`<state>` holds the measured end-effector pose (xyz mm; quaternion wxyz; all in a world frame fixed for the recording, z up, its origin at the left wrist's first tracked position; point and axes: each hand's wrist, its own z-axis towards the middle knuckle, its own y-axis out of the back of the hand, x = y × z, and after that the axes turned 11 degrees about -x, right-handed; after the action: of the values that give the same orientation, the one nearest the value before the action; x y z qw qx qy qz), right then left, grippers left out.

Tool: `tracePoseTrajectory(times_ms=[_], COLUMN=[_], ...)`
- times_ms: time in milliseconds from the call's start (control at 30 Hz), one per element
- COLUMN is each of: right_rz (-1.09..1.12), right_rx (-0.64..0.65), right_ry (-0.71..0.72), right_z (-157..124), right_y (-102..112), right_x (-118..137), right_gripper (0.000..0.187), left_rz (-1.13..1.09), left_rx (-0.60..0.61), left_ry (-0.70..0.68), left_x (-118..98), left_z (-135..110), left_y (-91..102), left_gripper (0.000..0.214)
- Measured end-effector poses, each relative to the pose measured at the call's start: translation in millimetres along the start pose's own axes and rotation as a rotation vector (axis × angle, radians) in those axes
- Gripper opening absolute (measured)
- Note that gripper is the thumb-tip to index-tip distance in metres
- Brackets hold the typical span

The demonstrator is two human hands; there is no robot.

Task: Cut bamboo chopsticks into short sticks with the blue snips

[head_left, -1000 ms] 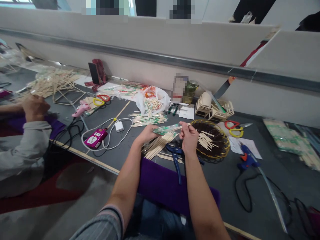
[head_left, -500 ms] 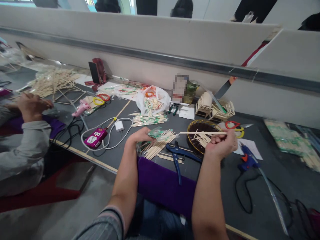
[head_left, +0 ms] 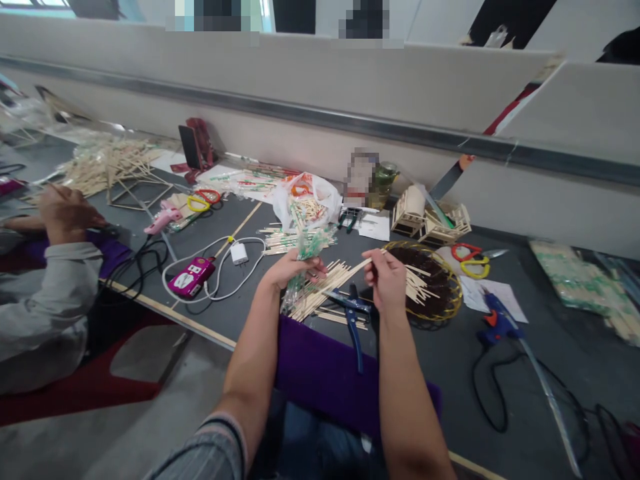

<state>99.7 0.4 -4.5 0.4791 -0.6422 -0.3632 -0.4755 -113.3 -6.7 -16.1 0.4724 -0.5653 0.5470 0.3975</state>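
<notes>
My left hand (head_left: 290, 270) is closed around crumpled clear plastic wrappers (head_left: 310, 245) with green print, which stick up above its fingers and hang below them. My right hand (head_left: 387, 277) pinches a pale wooden chopstick (head_left: 361, 266) that slants down to the left, over a loose pile of chopsticks (head_left: 336, 275). Blue-handled cutting pliers (head_left: 356, 327) lie beside the pile, between my forearms. Just right of my right hand stands a dark round basket (head_left: 456, 303) with a yellow rim and several sticks in it.
A white plastic bag (head_left: 285, 200) and wrapped chopsticks (head_left: 273, 241) lie behind. On the right are scissors (head_left: 473, 267), a blue glue gun (head_left: 500, 323) and its cord. A magenta box (head_left: 193, 277) with a white cable is at left, near a co-worker's hands (head_left: 70, 210).
My right hand has moved left from over the basket to the chopstick pile, uncovering more of the basket. My left hand has turned, and the wrappers now stand upright in it.
</notes>
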Motion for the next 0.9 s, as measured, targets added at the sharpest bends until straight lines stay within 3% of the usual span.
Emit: tracePoseTrajectory(times_ms=[133, 233, 300, 433, 567, 633, 733, 900], right_rz=[-0.075, -0.219, -0.461, -1.072, -1.430, -1.488, -1.453, -1.127], right_rx=[0.123, 0.227, 0.319, 0.517, 0.657, 0.694, 0.702, 0.425], right_ry=[0.030, 0.093, 0.217, 0.489, 0.580, 0.609, 0.675, 0.771], right_z=[-8.9, -9.8, -10.1, -15.4, -23.5, -25.7, -25.2, -16.8], right_y=[-15.4, -15.1, -11.6, -9.1, -14.8, -16.7, -14.9, -1.9], right_x=[-15.3, -20.8, -20.8, -18.6, -19.9, -20.1, -17.9, -12.5], right_gripper=[0.039, 0.037, 0.030, 0.016, 0.009, 0.014, 0.017, 0.022], left_rz=[0.041, 0.078, 0.047, -0.073, 0.049, 0.236, 0.474, 0.635], left_rx=[0.108, 0.144, 0.057, -0.232, -0.409, -0.449, -0.369, -0.223], left_ry=[-0.066, -0.090, -0.079, -0.048, -0.089, -0.104, -0.085, -0.134], left_x=[2.0, 4.2, 4.6, 3.4, 7.9, 13.1, 20.4, 18.9], left_z=[-0.4, -0.4, 0.1, 3.2, 10.4, 14.3, 16.9, 12.2], left_y=[-8.1, -7.5, -4.3, 4.0, 9.7, 11.2, 11.6, 10.2], left_gripper=[0.033, 0.030, 0.031, 0.035, 0.027, 0.020, 0.017, 0.021])
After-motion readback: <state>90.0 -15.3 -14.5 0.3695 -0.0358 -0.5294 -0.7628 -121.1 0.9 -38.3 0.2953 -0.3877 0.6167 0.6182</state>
